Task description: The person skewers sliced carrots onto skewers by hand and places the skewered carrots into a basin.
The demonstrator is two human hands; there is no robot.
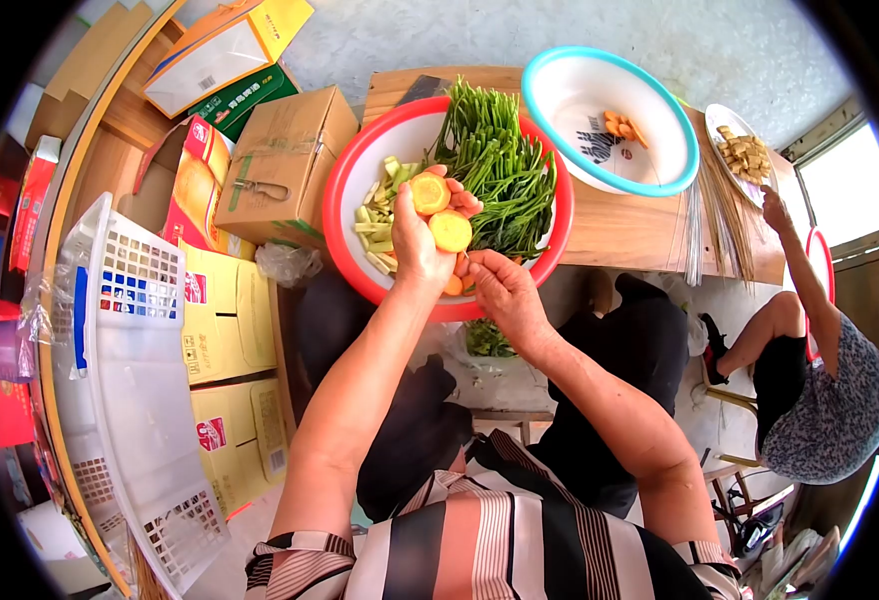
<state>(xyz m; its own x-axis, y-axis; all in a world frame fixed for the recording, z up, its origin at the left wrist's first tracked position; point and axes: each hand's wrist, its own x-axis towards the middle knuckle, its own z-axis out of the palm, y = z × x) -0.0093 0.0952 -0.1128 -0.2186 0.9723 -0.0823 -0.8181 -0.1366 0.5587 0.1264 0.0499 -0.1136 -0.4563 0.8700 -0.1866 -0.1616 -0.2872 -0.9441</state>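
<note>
Two round carrot slices (450, 231) lie in my left hand (420, 245), its palm turned up and fingers curled around them over the basin. My right hand (508, 298) is closed in a pinch just below, its fingertips close to more orange carrot pieces (455, 285); what it grips is too small to make out. Under both hands stands a red-rimmed white basin (345, 245). Inside it are a large bunch of green leafy stalks (500, 170) on the right and pale green cut vegetable pieces (375, 215) on the left.
On the wooden table (600, 230) stand a blue-rimmed basin (560, 90) with a few carrot slices, thin sticks (735, 220) and a plate of brown cubes (745, 155). Another person (825, 390) sits at right, one hand at that plate. Cardboard boxes (285, 160) and a white plastic basket (135, 400) crowd the left.
</note>
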